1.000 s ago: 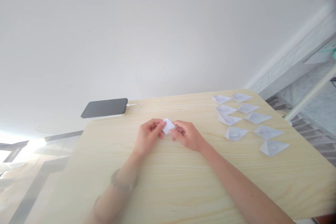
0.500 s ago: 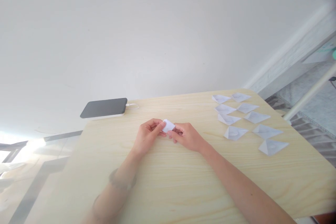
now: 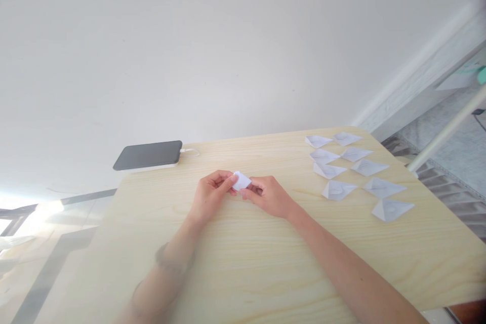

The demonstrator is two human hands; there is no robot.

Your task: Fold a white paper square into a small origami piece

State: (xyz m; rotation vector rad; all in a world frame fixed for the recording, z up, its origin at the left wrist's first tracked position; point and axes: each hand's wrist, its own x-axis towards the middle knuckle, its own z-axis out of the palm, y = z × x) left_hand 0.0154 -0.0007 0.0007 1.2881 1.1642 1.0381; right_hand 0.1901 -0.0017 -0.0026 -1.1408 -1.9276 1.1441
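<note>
A small piece of folded white paper [image 3: 242,181] is held between my two hands, above the middle of the table. My left hand [image 3: 213,193] pinches its left corner, thumb on top and fingers curled behind. From the other side my right hand [image 3: 269,195] grips the right edge between thumb and fingers. The fingers hide parts of the paper's lower and side edges. To the right, several folded white paper pieces [image 3: 339,190], kite-shaped with pointed ends, lie in two rough columns, apart from my hands.
The light wooden table [image 3: 243,263] meets a white wall [image 3: 228,50] at the back. A dark-screened phone [image 3: 149,155] rests on a white block at the far left, with a white cable [image 3: 193,151] plugged in. A pale pole [image 3: 444,134] slants past the table's right edge.
The view has shifted slightly, moving everything a little left in the picture. Both hands keep their hold on the folded paper, with hardly any change in the fingers.
</note>
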